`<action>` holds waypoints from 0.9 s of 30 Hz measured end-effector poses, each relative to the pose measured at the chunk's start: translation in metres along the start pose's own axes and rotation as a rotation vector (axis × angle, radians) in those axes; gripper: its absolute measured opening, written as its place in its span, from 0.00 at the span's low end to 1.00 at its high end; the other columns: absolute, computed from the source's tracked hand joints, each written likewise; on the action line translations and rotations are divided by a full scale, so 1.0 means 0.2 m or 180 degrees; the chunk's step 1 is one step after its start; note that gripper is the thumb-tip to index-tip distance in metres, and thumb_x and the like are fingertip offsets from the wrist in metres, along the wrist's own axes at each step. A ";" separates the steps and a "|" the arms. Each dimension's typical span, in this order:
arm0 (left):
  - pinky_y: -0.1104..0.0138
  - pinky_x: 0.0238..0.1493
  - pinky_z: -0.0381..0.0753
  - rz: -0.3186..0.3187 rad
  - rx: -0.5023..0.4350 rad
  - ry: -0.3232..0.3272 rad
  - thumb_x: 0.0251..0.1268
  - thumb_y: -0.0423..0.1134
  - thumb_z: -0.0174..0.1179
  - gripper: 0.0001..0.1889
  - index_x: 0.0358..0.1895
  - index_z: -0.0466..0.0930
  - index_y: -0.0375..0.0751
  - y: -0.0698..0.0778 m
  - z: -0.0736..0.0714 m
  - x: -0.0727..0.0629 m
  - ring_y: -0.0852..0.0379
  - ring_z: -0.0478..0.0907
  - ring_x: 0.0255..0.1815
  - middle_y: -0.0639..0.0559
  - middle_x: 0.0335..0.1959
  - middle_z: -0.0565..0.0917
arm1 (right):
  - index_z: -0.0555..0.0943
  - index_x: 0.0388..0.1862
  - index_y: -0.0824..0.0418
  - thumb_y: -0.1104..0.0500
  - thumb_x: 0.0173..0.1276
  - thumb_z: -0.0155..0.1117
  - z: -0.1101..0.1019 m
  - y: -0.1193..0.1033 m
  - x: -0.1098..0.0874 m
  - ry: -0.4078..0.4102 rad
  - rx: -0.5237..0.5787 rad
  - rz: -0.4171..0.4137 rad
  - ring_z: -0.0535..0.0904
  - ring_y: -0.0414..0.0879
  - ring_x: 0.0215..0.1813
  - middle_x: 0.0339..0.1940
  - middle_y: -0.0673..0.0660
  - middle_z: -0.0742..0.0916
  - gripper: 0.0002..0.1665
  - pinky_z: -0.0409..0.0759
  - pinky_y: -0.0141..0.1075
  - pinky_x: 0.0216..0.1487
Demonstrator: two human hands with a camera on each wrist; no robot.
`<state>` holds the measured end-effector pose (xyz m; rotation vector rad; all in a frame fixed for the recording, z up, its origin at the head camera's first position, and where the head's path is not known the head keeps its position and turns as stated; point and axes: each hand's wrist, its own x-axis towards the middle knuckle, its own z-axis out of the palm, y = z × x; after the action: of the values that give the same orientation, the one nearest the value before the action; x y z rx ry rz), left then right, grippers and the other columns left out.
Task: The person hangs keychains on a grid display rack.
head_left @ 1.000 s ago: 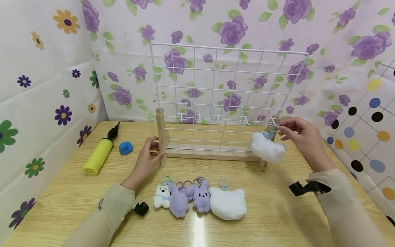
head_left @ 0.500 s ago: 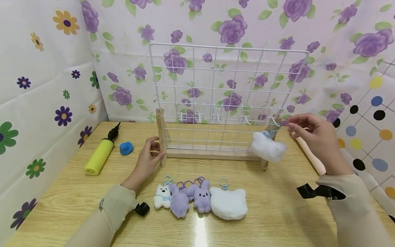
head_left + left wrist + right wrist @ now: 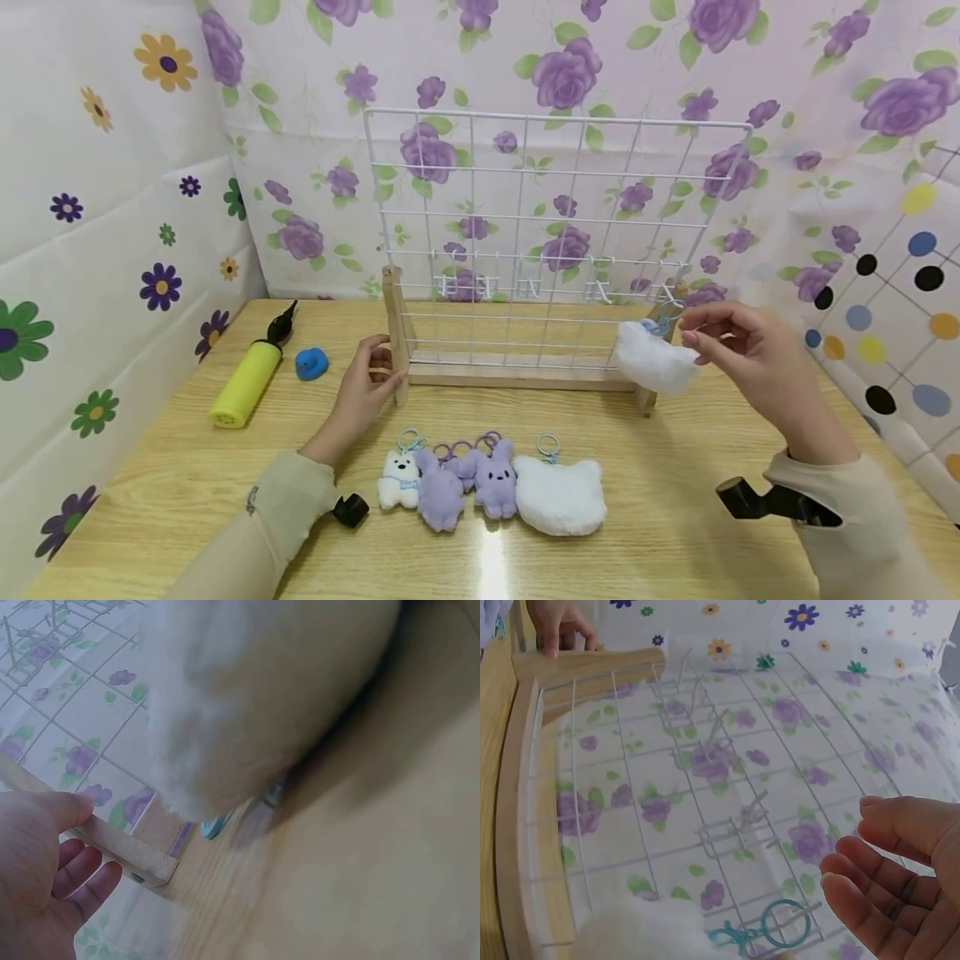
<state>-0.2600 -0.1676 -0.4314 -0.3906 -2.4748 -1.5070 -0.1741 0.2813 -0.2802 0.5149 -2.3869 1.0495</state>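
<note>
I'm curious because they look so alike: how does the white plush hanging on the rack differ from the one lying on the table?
The hanging plush hangs tilted from the wire rack, while the lying plush rests on the table. The hanging plush's ring is over a hook; the lying plush's ring is on none. Both are white and fluffy, with light blue rings.
</note>
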 end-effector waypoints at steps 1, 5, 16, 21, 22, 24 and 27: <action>0.70 0.47 0.77 0.0000 -0.0001 -0.0002 0.66 0.32 0.60 0.30 0.68 0.58 0.39 0.00 0.00 0.00 0.45 0.74 0.51 0.36 0.53 0.74 | 0.82 0.45 0.64 0.70 0.63 0.64 0.01 -0.01 -0.01 -0.0003 0.0030 -0.0035 0.80 0.33 0.28 0.36 0.32 0.83 0.11 0.77 0.21 0.30; 0.64 0.48 0.78 0.0001 0.0014 0.0006 0.65 0.32 0.60 0.30 0.68 0.58 0.39 0.00 0.01 -0.01 0.45 0.74 0.51 0.36 0.53 0.74 | 0.83 0.43 0.62 0.72 0.61 0.65 0.06 -0.02 -0.05 -0.0007 0.0060 -0.0191 0.79 0.34 0.28 0.36 0.33 0.83 0.12 0.77 0.21 0.30; 0.71 0.47 0.76 0.0028 0.0013 0.0014 0.66 0.32 0.60 0.29 0.68 0.58 0.39 -0.01 0.00 0.00 0.45 0.74 0.51 0.36 0.53 0.74 | 0.82 0.43 0.58 0.68 0.63 0.66 0.24 0.01 -0.12 -0.0423 -0.0047 -0.0227 0.79 0.32 0.30 0.37 0.50 0.86 0.11 0.78 0.25 0.30; 0.65 0.48 0.78 0.0029 -0.0002 0.0008 0.66 0.34 0.60 0.29 0.67 0.58 0.40 0.01 0.00 -0.01 0.46 0.74 0.51 0.37 0.53 0.74 | 0.82 0.43 0.56 0.67 0.62 0.66 0.33 0.03 -0.15 -0.0621 0.0103 -0.0243 0.80 0.34 0.31 0.34 0.52 0.87 0.11 0.79 0.28 0.29; 0.63 0.48 0.78 0.0027 0.0001 0.0010 0.66 0.34 0.60 0.29 0.67 0.58 0.40 0.01 0.00 -0.01 0.46 0.74 0.51 0.37 0.53 0.75 | 0.82 0.43 0.56 0.67 0.62 0.66 0.34 0.04 -0.15 -0.0649 0.0133 -0.0243 0.80 0.34 0.31 0.34 0.52 0.87 0.11 0.79 0.29 0.29; 0.61 0.49 0.78 0.0027 0.0008 0.0015 0.66 0.34 0.60 0.29 0.67 0.58 0.40 0.01 0.00 -0.01 0.46 0.75 0.51 0.37 0.53 0.75 | 0.82 0.43 0.55 0.66 0.63 0.66 0.37 0.04 -0.16 -0.0722 0.0171 -0.0210 0.80 0.33 0.32 0.34 0.51 0.87 0.11 0.79 0.29 0.29; 0.59 0.49 0.78 0.0039 0.0025 0.0026 0.66 0.33 0.60 0.29 0.67 0.58 0.40 0.01 0.00 -0.01 0.45 0.75 0.51 0.37 0.53 0.75 | 0.82 0.43 0.54 0.64 0.64 0.66 0.42 0.06 -0.17 -0.0852 0.0214 -0.0155 0.79 0.31 0.34 0.36 0.50 0.87 0.09 0.80 0.30 0.30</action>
<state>-0.2573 -0.1672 -0.4312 -0.3967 -2.4670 -1.4907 -0.1747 0.2305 -0.3552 0.7773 -2.5597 1.1018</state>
